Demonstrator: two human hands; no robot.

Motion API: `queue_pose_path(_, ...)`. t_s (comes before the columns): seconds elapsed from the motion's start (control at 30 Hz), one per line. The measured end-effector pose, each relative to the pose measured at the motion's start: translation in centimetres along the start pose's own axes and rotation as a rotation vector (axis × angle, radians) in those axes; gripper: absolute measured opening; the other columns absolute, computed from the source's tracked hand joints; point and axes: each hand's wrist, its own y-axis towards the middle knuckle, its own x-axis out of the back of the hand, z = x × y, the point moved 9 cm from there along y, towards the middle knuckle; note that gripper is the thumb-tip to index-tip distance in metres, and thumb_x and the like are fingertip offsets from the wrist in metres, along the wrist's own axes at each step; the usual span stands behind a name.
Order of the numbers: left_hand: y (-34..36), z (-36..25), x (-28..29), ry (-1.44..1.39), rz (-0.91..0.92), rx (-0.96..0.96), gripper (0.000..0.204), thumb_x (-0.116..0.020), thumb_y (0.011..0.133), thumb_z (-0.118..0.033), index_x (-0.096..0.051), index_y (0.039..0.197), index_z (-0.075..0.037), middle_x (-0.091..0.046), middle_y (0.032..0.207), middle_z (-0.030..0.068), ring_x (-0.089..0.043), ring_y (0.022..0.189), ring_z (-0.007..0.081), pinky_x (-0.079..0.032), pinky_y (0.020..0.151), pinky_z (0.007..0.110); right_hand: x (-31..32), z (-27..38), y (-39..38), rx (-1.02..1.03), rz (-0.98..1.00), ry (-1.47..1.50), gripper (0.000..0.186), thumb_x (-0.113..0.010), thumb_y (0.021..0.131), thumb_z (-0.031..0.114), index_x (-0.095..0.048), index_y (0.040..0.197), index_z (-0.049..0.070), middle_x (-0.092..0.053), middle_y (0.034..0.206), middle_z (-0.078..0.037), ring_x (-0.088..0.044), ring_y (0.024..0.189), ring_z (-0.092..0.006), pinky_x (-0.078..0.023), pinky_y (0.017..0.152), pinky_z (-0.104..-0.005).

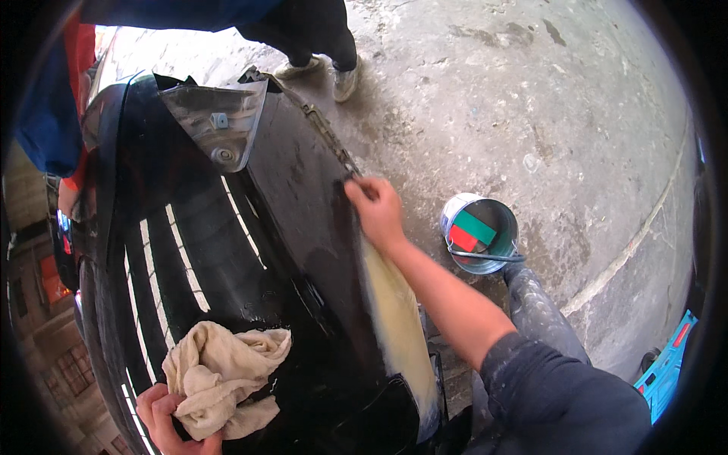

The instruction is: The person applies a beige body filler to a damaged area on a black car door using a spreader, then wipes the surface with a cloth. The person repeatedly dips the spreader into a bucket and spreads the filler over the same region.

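Observation:
A black car body with glossy panels (216,280) lies below me. Along its right side runs a dull grey-black fender (303,197), with a patch of beige filler (398,311) lower down its edge. My right hand (375,212) is at the fender's outer edge, just above the filler, its fingers curled in against the surface. Whatever it may hold is hidden behind the fingers. At the lower left my left hand (171,425) grips the edge of a crumpled beige cloth (227,375), which rests on the glossy black panel.
A metal bucket (506,265) with green and red flat pieces inside stands on the concrete floor (591,152), beside my leg. Another person's shoes (345,82) are beyond the fender, and a blue-and-red sleeve shows at upper left. A blue plastic object (671,368) is at lower right.

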Motion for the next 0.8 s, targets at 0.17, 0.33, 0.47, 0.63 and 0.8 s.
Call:
queue_pose_path(0.17,0.3,-1.8,0.6,0.106,0.054,-0.127,0.055,-0.095,0.075,-0.008,-0.072,0.125,-0.002,-0.068,0.129,0.0215,-0.063,0.122,0.0442,-0.051,0.108,0.054,0.5,0.9,-1.7,0.013,0.056,-0.082,0.037,-0.084,0.099,0.039,-0.084,0.115,0.006,-0.075,0.114,-0.018,-0.071,0.110,-0.0359,-0.055,0.097,-0.0451)
queue_pose_path(0.33,0.5,-2.2,0.9,0.057,0.067,-0.102,0.054,-0.094,0.076,-0.005,-0.072,0.125,-0.001,-0.068,0.131,0.0208,-0.063,0.123,0.0436,-0.051,0.108,0.054,4.0,5.9,-10.2,0.184,0.075,-0.144,0.035,-0.090,0.094,0.029,-0.083,0.122,0.009,-0.075,0.113,-0.015,-0.069,0.109,-0.0342,-0.054,0.099,-0.0441)
queue_pose_path(0.47,0.3,-1.9,0.6,0.087,0.066,-0.100,0.053,-0.094,0.078,-0.004,-0.072,0.126,-0.001,-0.067,0.131,0.0208,-0.063,0.122,0.0431,-0.052,0.107,0.054,0.1,1.9,-1.1,0.058,0.049,-0.086,0.042,-0.081,0.101,0.043,-0.080,0.118,0.005,-0.072,0.113,-0.019,-0.068,0.109,-0.0386,-0.053,0.097,-0.0477)
queue_pose_path(0.63,0.3,-2.2,0.9,0.079,0.060,-0.120,0.055,-0.095,0.077,-0.007,-0.073,0.128,-0.002,-0.068,0.131,0.0212,-0.063,0.123,0.0439,-0.051,0.108,0.053,-0.3,0.9,0.3,0.059,0.051,-0.110,0.045,-0.078,0.102,0.046,-0.079,0.117,0.004,-0.071,0.114,-0.020,-0.066,0.112,-0.0406,-0.053,0.098,-0.0495)
queue_pose_path(0.8,0.4,-2.3,1.1,0.071,0.078,-0.119,0.057,-0.095,0.076,-0.008,-0.072,0.128,-0.003,-0.069,0.130,0.0212,-0.063,0.124,0.0446,-0.050,0.110,0.054,3.7,4.9,-9.1,0.155,0.104,-0.150,0.033,-0.085,0.098,0.032,-0.080,0.118,0.006,-0.070,0.112,-0.015,-0.065,0.112,-0.0355,-0.052,0.099,-0.0457)
